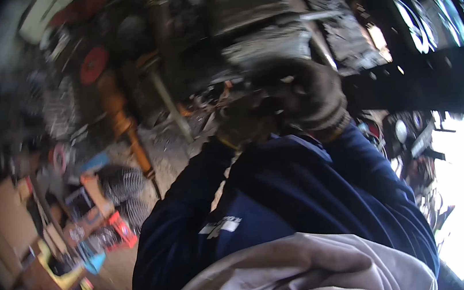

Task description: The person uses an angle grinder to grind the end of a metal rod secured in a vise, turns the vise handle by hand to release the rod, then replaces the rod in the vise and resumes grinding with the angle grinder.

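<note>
Left hand (245, 121) and right hand (313, 98) are close together, apparently for steadiness, finger spread and contents too blurred to tell; the hammer (170, 101) lies left, handle nearest, presumably for ready reach; the pale block (266, 46) sits just beyond the hands.

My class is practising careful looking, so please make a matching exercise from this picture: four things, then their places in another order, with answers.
1. Flat, round red disc
2. Long, narrow orange tool
3. Tan cardboard piece
4. Dark-gloved right hand

A. Far left
B. Beside the dark-gloved left hand
C. Upper left, beyond the tool's upper end
D. Between the disc and the cloth-covered navy left sleeve

Pairs: 1-C, 2-D, 3-A, 4-B
</note>
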`<state>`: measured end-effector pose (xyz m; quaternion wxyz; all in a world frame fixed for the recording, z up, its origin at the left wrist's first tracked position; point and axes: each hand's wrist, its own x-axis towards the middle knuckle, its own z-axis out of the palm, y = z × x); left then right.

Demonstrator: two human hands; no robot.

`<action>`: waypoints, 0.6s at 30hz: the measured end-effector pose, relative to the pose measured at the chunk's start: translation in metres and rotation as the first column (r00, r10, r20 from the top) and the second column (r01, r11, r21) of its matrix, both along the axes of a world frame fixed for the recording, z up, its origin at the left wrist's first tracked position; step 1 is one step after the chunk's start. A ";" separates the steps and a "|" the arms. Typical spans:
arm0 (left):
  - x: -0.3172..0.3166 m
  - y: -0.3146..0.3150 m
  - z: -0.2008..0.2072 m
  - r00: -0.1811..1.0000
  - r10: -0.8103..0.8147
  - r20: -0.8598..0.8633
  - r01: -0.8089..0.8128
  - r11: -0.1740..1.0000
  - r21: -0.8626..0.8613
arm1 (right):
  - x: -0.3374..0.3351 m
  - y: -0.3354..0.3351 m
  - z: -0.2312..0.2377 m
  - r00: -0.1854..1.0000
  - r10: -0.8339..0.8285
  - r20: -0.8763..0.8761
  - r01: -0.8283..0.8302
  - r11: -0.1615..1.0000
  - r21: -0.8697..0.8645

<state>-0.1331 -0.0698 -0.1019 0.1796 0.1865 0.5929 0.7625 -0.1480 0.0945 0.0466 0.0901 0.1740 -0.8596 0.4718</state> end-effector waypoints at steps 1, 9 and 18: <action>0.003 -0.004 0.012 0.946 -0.048 0.322 -0.025 0.976 0.217 | 0.000 -0.005 0.002 0.999 -0.003 -0.051 0.005 1.000 0.026; 0.050 -0.092 0.131 0.962 0.219 -0.163 -0.269 0.864 -0.426 | 0.014 0.017 -0.025 0.991 0.085 -0.102 -0.062 0.976 0.211; -0.080 -0.227 0.103 0.836 0.493 -0.241 -0.062 -0.352 -0.934 | 0.040 0.033 -0.050 0.991 -0.041 -0.129 0.051 0.995 0.081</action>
